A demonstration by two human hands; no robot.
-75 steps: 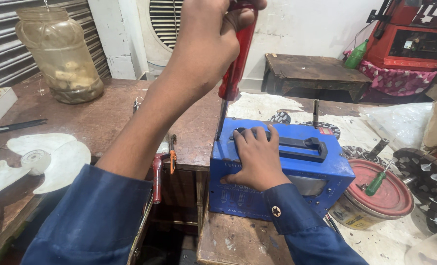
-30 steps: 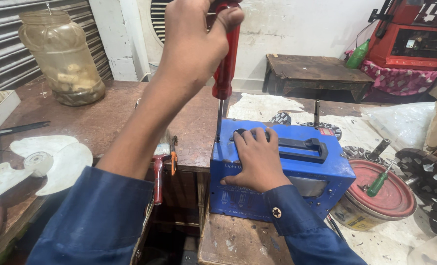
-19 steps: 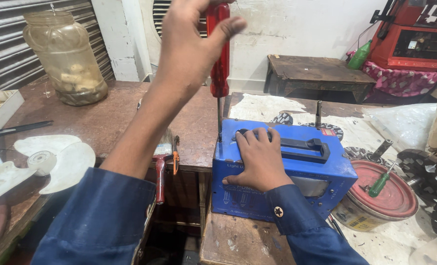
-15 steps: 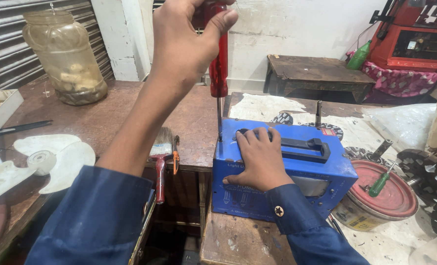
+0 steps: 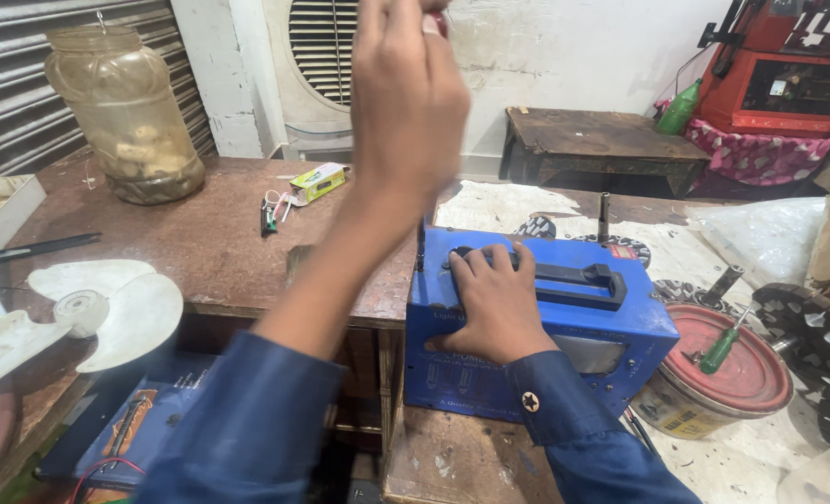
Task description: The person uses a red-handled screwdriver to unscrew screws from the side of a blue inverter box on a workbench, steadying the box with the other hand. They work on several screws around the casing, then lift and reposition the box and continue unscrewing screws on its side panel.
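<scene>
A blue metal box (image 5: 620, 336) with a black carry handle (image 5: 578, 280) stands on a low wooden stool between the workbench and the floor. My right hand (image 5: 494, 303) lies flat on the box's top, fingers spread over the left end of the handle. My left hand (image 5: 405, 103) is raised above the box's left corner, closed round the red handle (image 5: 439, 22) of a long screwdriver. The thin shaft of the screwdriver (image 5: 420, 247) runs straight down to the box's top left corner. Most of the handle is hidden in my fist.
A big glass jar (image 5: 125, 112) and a small green-yellow carton (image 5: 317, 182) sit on the brown workbench (image 5: 209, 243). A white fan blade (image 5: 88, 313) lies at left. A red-lidded tin (image 5: 727, 369) with a green screwdriver stands right of the box; a dark wooden bench (image 5: 601, 135) is behind.
My left hand has turned on the screwdriver handle and now covers nearly all of it. My right hand has stayed pressed on the blue box.
</scene>
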